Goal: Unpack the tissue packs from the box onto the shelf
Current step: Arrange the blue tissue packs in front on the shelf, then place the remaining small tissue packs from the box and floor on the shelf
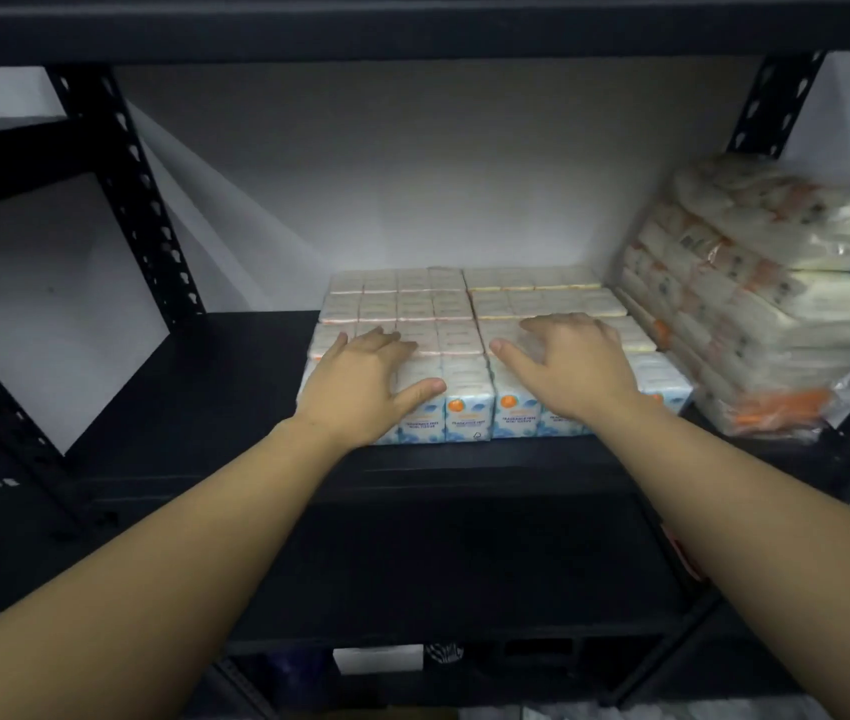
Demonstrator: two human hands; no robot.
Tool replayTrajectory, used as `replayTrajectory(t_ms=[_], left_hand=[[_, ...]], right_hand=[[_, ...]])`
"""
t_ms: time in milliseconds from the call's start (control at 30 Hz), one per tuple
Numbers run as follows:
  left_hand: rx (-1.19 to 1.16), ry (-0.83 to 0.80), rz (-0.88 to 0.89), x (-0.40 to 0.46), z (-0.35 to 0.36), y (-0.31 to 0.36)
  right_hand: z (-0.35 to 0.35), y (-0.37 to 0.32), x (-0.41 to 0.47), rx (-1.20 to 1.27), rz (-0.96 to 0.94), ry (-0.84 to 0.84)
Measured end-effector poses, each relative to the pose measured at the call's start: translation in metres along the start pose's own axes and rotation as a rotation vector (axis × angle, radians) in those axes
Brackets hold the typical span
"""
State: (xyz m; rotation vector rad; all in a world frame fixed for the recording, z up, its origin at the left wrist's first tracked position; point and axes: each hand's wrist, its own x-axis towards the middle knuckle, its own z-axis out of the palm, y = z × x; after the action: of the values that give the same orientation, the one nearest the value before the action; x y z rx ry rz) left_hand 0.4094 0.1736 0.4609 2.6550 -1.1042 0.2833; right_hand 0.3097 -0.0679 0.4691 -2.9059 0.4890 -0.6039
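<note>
Several white tissue packs with blue and orange print stand in tidy rows [467, 324] on the black shelf [215, 387]. My left hand [365, 379] lies flat on top of the front left packs, fingers spread, thumb against a front pack [468, 407]. My right hand [568, 363] rests on the front right packs with fingers spread and slightly bent. Neither hand grips anything. The box is not in view.
A tall stack of larger plastic-wrapped tissue bundles [755, 314] fills the right end of the shelf, touching the rows. Black perforated uprights [126, 189] frame the rack. The upper shelf board [412, 23] hangs close overhead. Small items show on a lower level [378, 659].
</note>
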Motion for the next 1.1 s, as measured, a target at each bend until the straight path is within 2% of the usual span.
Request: replayTrajectory(t_ms=[267,400,633,767,1000,1100], left_hand=[[-0.202,0.091,0.195,-0.094,0.006,-0.039],[-0.289,0.144,0.290,-0.142,0.032,-0.060],[-0.366,-0.115,0.168,-0.219,0.120,-0.091],[-0.426,-0.274,0.031,-0.272,0.194,-0.103],[-0.411,-0.583,-0.171,-0.382,0.376,-0.111],[-0.409,-0.693,-0.206,-0.422,0.465,-0.112]], right_hand=[[0.027,-0.071,-0.101,0.180,-0.100,0.223],[0.061,-0.098,-0.159,0.199,-0.125,0.218],[0.146,-0.109,-0.256,0.246,0.028,-0.109],[0.215,-0.094,-0.313,0.297,0.143,-0.292],[0.373,-0.038,-0.421,0.283,0.318,-0.625],[0.447,-0.012,-0.462,0.276,0.401,-0.709]])
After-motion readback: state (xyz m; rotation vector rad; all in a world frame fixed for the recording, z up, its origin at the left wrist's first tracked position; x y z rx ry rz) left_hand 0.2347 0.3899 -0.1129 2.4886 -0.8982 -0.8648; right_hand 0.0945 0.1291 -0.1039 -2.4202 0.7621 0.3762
